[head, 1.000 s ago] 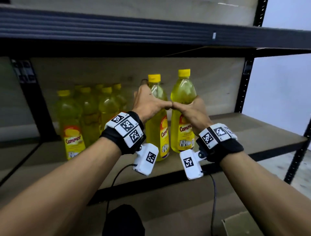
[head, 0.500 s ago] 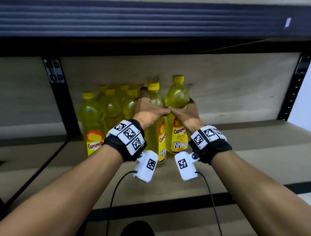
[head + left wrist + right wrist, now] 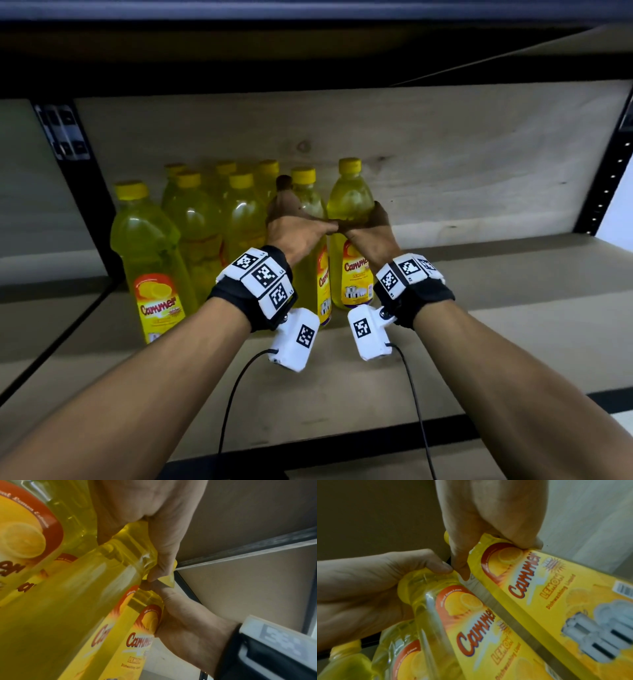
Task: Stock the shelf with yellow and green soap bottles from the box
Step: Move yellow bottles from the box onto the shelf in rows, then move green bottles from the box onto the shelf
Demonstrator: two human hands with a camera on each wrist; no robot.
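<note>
Head view shows us mid-placement: our left hand (image 3: 294, 228) grips one yellow soap bottle (image 3: 310, 246) by its shoulder, our right hand (image 3: 368, 233) grips another (image 3: 349, 205), both standing on the shelf (image 3: 513, 308) at centre frame, thumbs touching. Seven more yellow bottles (image 3: 205, 219) stand grouped just left of them. We judge the yellow stock well under way; no green bottles show, and the box is out of sight, so what is left we cannot tell.
</note>
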